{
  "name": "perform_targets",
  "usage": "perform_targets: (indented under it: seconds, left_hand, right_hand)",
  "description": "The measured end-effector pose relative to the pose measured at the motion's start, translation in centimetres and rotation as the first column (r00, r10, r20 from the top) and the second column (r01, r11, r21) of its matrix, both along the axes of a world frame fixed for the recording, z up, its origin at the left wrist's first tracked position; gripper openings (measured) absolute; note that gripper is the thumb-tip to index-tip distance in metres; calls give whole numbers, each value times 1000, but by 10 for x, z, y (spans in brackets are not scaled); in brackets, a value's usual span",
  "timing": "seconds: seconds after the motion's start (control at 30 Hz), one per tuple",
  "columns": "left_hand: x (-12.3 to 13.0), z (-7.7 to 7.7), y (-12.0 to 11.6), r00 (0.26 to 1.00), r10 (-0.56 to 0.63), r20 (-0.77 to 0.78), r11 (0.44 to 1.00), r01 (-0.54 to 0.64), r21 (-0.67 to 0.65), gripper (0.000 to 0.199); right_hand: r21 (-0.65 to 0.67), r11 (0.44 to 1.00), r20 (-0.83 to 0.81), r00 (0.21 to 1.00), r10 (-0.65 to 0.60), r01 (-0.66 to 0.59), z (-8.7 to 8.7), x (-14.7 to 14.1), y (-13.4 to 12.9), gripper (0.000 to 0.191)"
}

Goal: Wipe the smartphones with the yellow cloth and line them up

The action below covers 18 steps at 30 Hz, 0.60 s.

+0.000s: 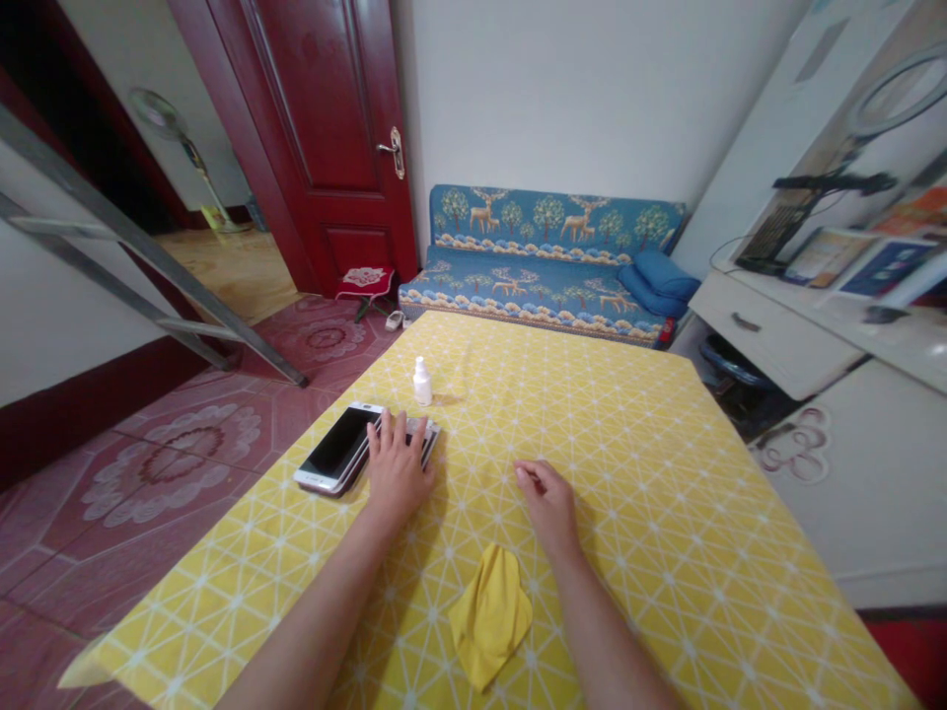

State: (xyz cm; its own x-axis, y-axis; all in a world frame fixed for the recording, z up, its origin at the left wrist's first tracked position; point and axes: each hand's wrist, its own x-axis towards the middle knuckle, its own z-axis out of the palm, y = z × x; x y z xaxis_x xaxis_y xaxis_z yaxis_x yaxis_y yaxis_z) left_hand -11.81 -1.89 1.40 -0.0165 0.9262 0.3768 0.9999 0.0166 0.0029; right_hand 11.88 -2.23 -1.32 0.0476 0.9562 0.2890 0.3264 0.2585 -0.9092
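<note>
A white-framed phone point(338, 449) with a dark screen lies at the left of the table, seemingly on top of another one. Right beside it, my left hand point(400, 467) rests with spread fingers over a second phone point(431, 440), which it partly covers. My right hand point(547, 498) is over the middle of the table, its fingers curled together; whether anything is between them is too small to tell. A small white bottle point(422, 382) stands upright beyond the phones. Between my forearms lies a crumpled yellow cloth point(491, 616).
The table has a yellow patterned cover point(628, 444). Behind it are a blue sofa point(518, 281) and a red stool point(367, 280). A metal ladder point(159, 271) leans at the left; a white cabinet point(850, 473) stands at the right.
</note>
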Motion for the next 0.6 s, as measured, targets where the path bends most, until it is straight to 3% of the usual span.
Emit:
perform_targets:
  seconds: [0.23,0.6]
  left_hand:
    - [-10,4,20,986,-168,8,977,167,-132,61]
    - [-13,5,24,997,-80,-13,988,77,-137,63]
  right_hand:
    - [4,1000,3,1000,2,-2,0,0,0,22]
    - [1,1000,-3,1000,3,-3,1,0,-1,23]
